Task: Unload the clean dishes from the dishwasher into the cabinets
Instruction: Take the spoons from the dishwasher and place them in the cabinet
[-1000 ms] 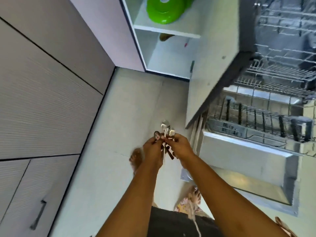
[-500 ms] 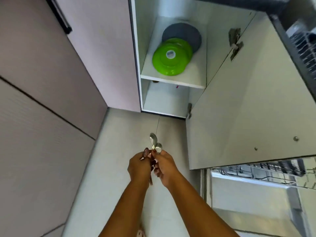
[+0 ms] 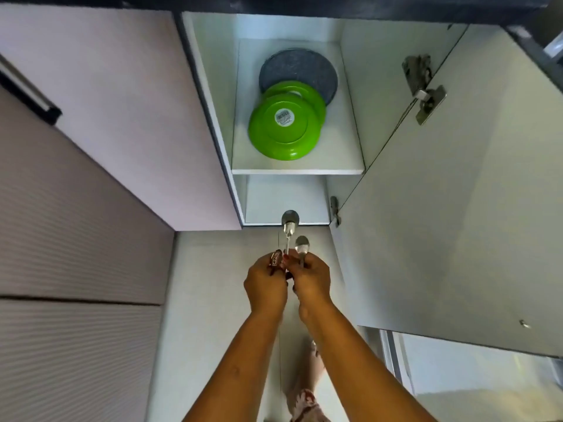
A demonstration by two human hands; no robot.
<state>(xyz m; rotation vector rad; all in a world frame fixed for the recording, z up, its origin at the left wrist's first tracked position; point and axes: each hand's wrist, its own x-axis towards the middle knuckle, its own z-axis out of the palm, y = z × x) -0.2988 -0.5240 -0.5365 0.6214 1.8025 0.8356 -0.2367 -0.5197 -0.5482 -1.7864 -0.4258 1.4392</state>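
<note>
Both my hands meet in front of me over the floor, holding a small bundle of cutlery. My right hand (image 3: 312, 283) grips two metal spoons (image 3: 289, 222), whose bowls stick out toward the open cabinet (image 3: 297, 171). My left hand (image 3: 265, 287) grips a utensil with a dark red patterned handle (image 3: 275, 258). On the cabinet's upper shelf lie two green plates (image 3: 285, 129), upside down, with a grey plate (image 3: 298, 73) behind them. The lower shelf looks bare in the part I see.
The cabinet door (image 3: 441, 208) stands wide open on the right, hinges showing. Below it at the bottom right is the open dishwasher door (image 3: 475, 379). Closed pale cabinet fronts (image 3: 76, 178) fill the left side. My foot (image 3: 304, 400) stands on light floor tiles.
My view has swung up from the dishwasher racks to the open cabinet. My hands stayed together on the cutlery and moved closer to the cabinet; the racks have left the view.
</note>
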